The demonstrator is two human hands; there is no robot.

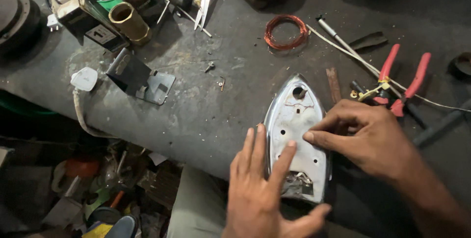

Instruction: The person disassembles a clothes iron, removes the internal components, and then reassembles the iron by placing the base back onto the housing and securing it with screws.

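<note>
Iron soleplate (298, 135) flat at bench edge, long axis twelve to six, tip at twelve. Left hand (260, 189) at seven, fingers spread open, pressing. Right hand (365, 137) at three, fingertips pinched against plate, nearer the middle. Red pliers (400, 83) at two.

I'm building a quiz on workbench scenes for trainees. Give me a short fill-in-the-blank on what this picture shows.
1. Both hands, the left hand and right hand, rest on a shiny metal iron ____.
2. The coil of copper wire lies ____ the iron part, farther from the person.
3. The pliers to the right have ____ handles.
4. The white plug lies at the bench's ____ side.

Missing words: soleplate; beyond; red; left
</note>
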